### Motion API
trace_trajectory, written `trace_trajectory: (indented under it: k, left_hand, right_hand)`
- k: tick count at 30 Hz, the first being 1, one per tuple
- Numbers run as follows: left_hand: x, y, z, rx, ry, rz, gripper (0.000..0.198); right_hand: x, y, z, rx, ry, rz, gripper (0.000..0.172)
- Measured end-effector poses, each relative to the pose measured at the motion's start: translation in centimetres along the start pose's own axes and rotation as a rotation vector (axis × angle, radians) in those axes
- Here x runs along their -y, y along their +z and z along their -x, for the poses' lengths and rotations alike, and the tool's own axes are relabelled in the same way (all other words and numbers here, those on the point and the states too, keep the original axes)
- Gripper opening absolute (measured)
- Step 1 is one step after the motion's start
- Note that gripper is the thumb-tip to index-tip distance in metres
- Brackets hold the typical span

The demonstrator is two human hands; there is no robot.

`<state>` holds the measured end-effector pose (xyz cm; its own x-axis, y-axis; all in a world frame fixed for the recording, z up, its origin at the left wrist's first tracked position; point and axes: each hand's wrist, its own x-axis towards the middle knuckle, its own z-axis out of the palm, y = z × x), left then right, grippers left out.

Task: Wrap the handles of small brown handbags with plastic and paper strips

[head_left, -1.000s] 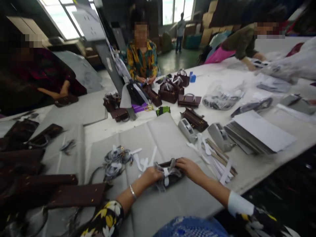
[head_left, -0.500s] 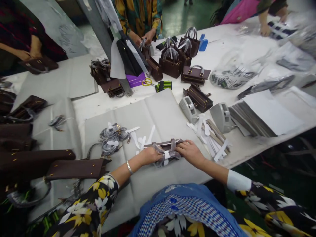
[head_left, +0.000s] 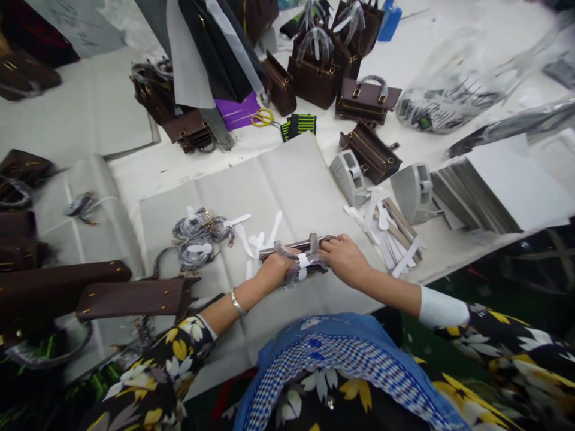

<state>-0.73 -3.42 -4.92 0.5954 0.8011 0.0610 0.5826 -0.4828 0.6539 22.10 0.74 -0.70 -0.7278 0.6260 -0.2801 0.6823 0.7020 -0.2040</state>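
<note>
A small dark brown handbag [head_left: 309, 267] stands on the grey sheet in front of me, its handles wrapped in clear plastic with white strips around them. My left hand [head_left: 275, 269] is closed on its left side, the fingers partly hidden behind the wrapped handle. On the right side, my right hand [head_left: 344, 258] grips the bag near its upper edge, fingers bent over it. White paper strips [head_left: 258, 239] lie just beyond my left hand. Left of them rests a bunch of plastic-wrapped straps [head_left: 197, 236] with gold clips.
Two grey tape dispensers [head_left: 349, 178] stand at right beside loose white strips [head_left: 395, 239] and a stack of sheets [head_left: 503, 191]. Finished-looking brown bags [head_left: 314, 75], yellow scissors [head_left: 262, 117] and a plastic bag [head_left: 449, 96] lie farther back. More brown bags [head_left: 130, 299] crowd the left.
The view has tilted downward, so the co-workers at the back are mostly out of frame. Both hands remain on the handbag, with the left hand's fingers slightly shifted at the handle.
</note>
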Motion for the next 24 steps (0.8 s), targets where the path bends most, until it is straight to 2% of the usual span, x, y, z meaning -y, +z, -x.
trace_trajectory:
  k: [5,9,13,16,19,22,24]
  left_hand:
    - [0.1,0.6,-0.4,-0.042,-0.049,-0.011,0.02]
    - [1.0,0.3,0.0,-0.067,0.052,-0.077,0.021]
    - [1.8,0.3,0.7,-0.073,0.146,-0.198,0.018]
    - [2.2,0.0,1.2,-0.012,0.277,-0.315,0.018]
    - [2.3,-0.9,1.2,0.068,0.384,-0.37,0.022]
    - [2.2,-1.4,0.8,0.107,0.365,-0.382,0.024]
    - [1.9,-1.3,0.6,0.126,0.263,-0.409,0.022]
  right_hand:
    - [0.2,-0.3,-0.5,0.096,0.086,-0.139,0.032]
    - [-0.5,0.0,-1.1,0.175,0.045,-0.225,0.026]
    - [-1.7,0.8,-1.3,0.095,-0.067,-0.29,0.025]
    - [-2.1,1.2,-1.0,0.035,-0.147,-0.269,0.026]
    - [-2.1,1.0,-1.0,0.042,-0.185,-0.228,0.025]
    - [-1.7,0.6,-1.4,0.062,-0.154,-0.171,0.025]
    - [-1.5,0.5,-1.7,0.061,-0.147,-0.136,0.027]
